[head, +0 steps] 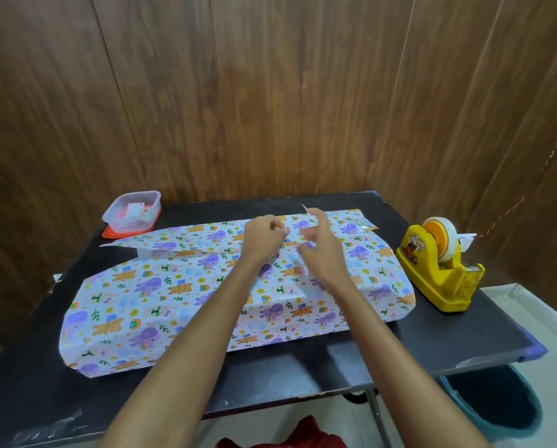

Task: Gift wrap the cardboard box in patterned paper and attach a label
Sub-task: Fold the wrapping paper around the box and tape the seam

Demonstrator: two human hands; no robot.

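Black table (432, 334) spans the lower frame, with the patterned paper (147, 305) folded over the box at centre; the cardboard itself is hidden. The left hand (264, 236) pinches the paper at its upper seam with curled fingers. The right hand (320, 250) hovers just beside it, fingers loosely bent; I cannot tell whether it holds anything. A yellow tape dispenser (438, 270) stands at right, a clear tub (131, 210) at upper left

Animal-patterned paper (160, 299) lies folded lengthwise on the table (399, 344), seam uppermost
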